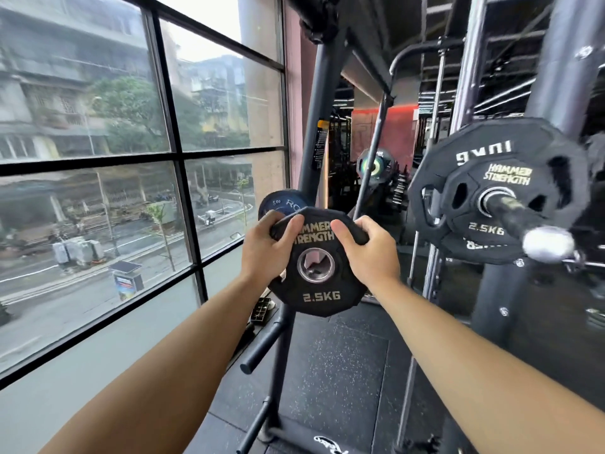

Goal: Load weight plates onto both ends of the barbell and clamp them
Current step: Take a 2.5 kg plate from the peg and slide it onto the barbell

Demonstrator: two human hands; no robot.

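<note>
While gripping the 2.5KG plate [316, 294] by its upper rim with left hand [265, 250] and right hand [370, 253], thumbs on its lettered face, holding it upright in mid-air before the rack [319, 126]. Well apart at right, barbell [523, 221] carrying a 10KG plate [484, 145] and a smaller disc [484, 229]

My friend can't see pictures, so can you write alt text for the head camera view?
Two hands, the left hand and right hand, hold a black 2.5 kg weight plate by its top edge. On the right, a barbell end already carries a 10 kg plate. A big window on the left shows a street.
</note>
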